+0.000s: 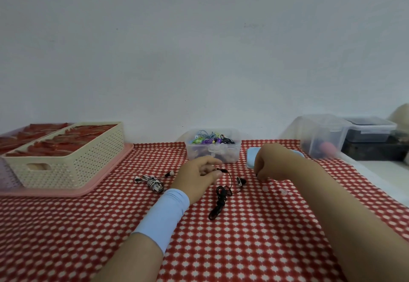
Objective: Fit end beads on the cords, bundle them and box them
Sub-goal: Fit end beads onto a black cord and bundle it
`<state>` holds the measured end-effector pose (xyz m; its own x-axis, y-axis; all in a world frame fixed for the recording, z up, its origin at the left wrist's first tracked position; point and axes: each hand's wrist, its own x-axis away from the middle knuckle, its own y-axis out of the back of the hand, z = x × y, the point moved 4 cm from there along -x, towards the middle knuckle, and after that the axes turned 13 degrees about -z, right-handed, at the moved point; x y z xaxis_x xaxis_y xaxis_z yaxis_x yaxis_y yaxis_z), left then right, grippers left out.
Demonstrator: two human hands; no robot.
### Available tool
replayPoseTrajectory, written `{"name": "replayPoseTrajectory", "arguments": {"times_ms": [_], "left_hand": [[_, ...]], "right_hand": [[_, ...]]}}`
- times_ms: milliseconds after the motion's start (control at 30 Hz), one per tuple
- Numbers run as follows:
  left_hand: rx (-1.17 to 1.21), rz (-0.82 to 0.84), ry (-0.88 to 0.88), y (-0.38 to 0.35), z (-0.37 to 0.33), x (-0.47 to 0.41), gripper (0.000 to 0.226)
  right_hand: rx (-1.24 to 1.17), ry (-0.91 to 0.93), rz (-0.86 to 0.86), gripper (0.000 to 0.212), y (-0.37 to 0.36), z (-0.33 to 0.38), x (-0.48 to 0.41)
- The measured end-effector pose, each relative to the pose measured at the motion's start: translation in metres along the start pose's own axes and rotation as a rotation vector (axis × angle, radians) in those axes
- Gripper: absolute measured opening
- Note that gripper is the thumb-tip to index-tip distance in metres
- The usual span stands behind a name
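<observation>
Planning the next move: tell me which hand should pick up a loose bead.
Right. The right hand is beside the pale beads on the cloth, fingers curled downward; the left hand is busy pinching one end of the black cord.

Left hand [197, 176] pinching black cord [221, 199] end, right hand [273, 163] curled beside clear beads [265, 188], on red checked cloth [243, 248]
</observation>
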<state>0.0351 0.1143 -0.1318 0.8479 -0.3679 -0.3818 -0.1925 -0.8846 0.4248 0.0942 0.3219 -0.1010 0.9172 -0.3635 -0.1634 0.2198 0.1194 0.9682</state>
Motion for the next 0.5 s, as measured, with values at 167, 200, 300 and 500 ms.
{"name": "replayPoseTrajectory", "arguments": {"times_ms": [167,200,300,500], "left_hand": [[0.253,-0.036,0.104,0.003,0.001,0.001,0.018],[0.274,-0.04,0.116,0.004,0.001,0.001,0.017],[0.277,-0.049,0.128,0.005,0.003,-0.001,0.018],[0.316,-0.031,0.178,0.002,0.007,-0.002,0.022]], "right_hand": [[-0.395,0.054,-0.161,0.018,0.015,0.013,0.01],[-0.461,0.047,-0.168,0.015,0.017,0.017,0.011],[-0.638,0.042,-0.18,0.012,0.017,0.025,0.015],[-0.868,0.047,-0.126,0.002,0.012,0.043,0.02]]}}
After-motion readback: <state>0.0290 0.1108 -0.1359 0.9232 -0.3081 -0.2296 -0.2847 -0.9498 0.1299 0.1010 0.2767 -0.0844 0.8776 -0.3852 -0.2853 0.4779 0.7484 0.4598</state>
